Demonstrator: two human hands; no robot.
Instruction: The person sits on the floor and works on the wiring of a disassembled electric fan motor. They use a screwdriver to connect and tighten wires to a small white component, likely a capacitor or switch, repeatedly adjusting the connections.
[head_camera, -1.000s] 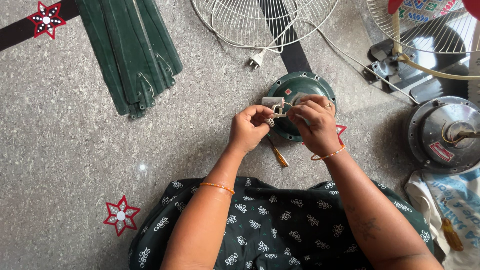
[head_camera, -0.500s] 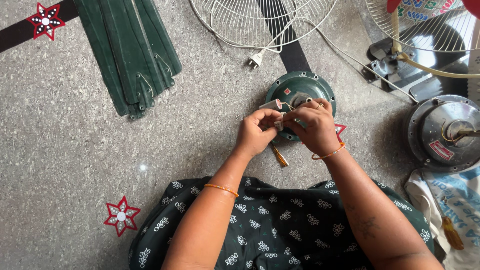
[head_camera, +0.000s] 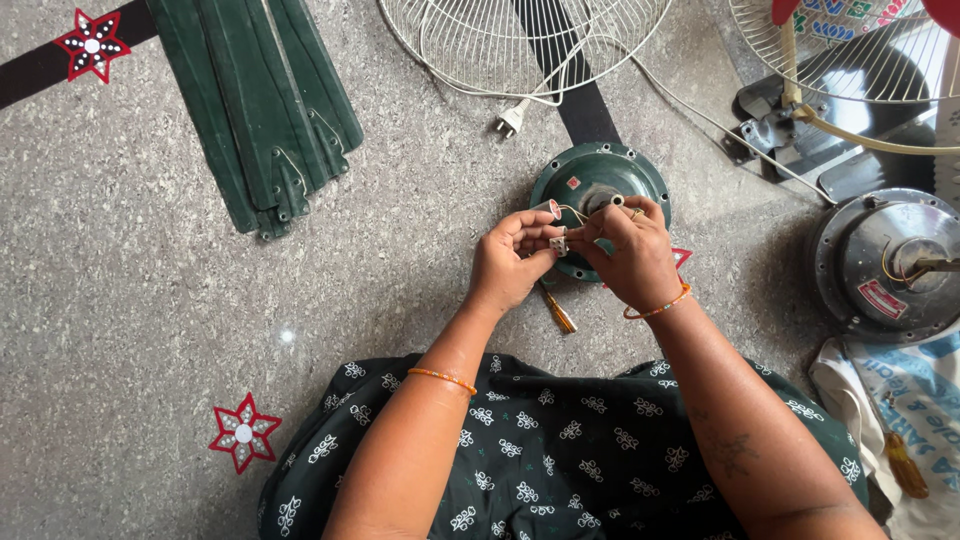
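Here, in the head view, your left hand and right hand meet just above the dark green fan motor housing, which lies flat on the speckled stone floor. Both grips are closed to a pinch: your fingertips press from either side on a small pale connector block, and thin wires run from it toward the middle of the housing. A screwdriver with an amber handle lies on the floor just below your left hand, partly hidden by it. A white plug rests beyond the housing, near a wire fan guard. Green fan blades are stacked well to the left, and a grey motor sits off to the right.
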